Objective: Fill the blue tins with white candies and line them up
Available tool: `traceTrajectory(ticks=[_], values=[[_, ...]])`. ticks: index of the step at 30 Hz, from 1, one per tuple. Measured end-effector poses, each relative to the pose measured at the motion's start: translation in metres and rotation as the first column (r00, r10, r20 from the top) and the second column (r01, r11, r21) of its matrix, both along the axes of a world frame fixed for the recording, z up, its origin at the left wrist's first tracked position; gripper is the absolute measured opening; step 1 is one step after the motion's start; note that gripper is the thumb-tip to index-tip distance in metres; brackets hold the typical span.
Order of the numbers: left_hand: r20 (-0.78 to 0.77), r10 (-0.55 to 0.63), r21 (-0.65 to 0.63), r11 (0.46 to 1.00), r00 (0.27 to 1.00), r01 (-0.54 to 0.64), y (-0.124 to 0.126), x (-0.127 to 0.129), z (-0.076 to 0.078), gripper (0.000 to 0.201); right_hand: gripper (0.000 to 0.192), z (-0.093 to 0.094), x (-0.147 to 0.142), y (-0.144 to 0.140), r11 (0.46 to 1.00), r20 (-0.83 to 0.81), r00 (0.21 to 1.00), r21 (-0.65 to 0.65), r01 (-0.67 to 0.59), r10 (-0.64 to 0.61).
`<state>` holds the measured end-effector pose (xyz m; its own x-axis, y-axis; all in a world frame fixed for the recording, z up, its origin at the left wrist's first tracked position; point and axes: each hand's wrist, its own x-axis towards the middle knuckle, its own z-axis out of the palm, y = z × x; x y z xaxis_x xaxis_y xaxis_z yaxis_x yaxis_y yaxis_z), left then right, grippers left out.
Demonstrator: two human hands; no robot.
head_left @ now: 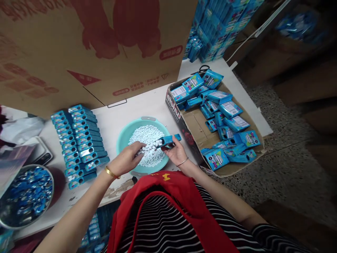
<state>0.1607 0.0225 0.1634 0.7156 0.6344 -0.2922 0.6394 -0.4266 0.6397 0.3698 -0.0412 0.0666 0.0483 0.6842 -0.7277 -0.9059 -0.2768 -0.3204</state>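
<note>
Left hand has its fingers bent around a loose clutch of white pellets, over the teal basin that sits on the bench. Opposite it, the right hand grasps a slim blue box above the basin's right side, the box's mouth turned left toward the pellets.

Such pellets look small, light, hard and smooth, so they would likely roll out of a slack grip; cupping several in curled fingers seems surer than pinching them singly. The box looks light and fairly stiff, its glossy skin perhaps a little slippery, and a hard squeeze could probably dent it. Its long sides near the right end seem the best hold, leaving the mouth free.

The left forearm comes up from the lower left, back of the hand upward, fingertips pointing right. The right forearm reaches in from the lower right, palm turned inward, some fingers hidden by the box. Farther right, a shallow carton holds more blue boxes.
</note>
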Motion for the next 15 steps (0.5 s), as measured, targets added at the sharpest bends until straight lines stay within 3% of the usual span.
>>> traceTrajectory(ticks=[3,7,11,13,15], values=[[-0.177,-0.069,0.013,0.997,0.982,0.073,0.004,0.015,0.017,0.028,0.037,-0.001,-0.009,-0.001,0.999,-0.023,0.999,-0.007,-0.039,0.039],[-0.459,-0.108,0.088,0.982,0.882,0.166,-0.001,0.042,0.042,0.037,0.034,-0.003,-0.013,-0.002,0.997,-0.029,0.997,-0.031,-0.074,0.074],[-0.582,-0.113,0.202,0.939,0.805,0.277,-0.010,0.059,0.065,0.035,0.033,-0.005,-0.014,0.002,0.994,-0.051,0.995,-0.052,-0.092,0.090],[-0.567,-0.118,0.224,0.931,0.816,0.290,-0.009,0.054,0.068,0.032,0.032,-0.005,-0.013,0.004,0.995,-0.055,0.996,-0.065,-0.080,0.077],[-0.506,-0.082,0.260,0.935,0.859,0.242,-0.002,0.039,0.056,0.032,0.031,-0.005,-0.011,0.007,0.995,-0.053,0.996,-0.074,-0.073,0.070]])
